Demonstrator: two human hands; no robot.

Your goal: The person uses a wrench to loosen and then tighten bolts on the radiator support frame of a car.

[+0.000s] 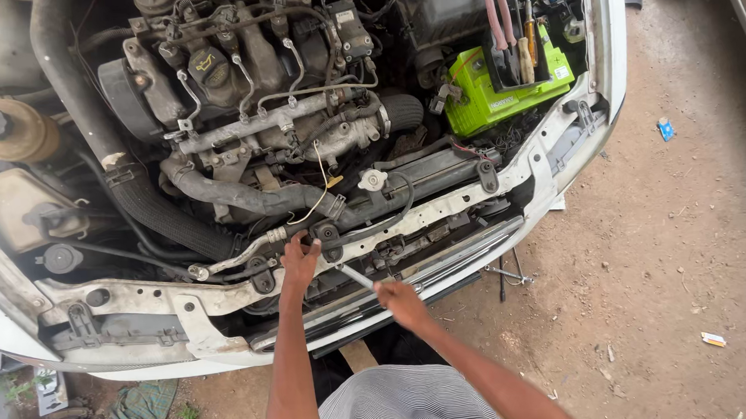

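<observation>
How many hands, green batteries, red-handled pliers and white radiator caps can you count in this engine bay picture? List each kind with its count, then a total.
hands: 2 (left, right)
green battery: 1
red-handled pliers: 1
white radiator cap: 1
Total: 5
</observation>
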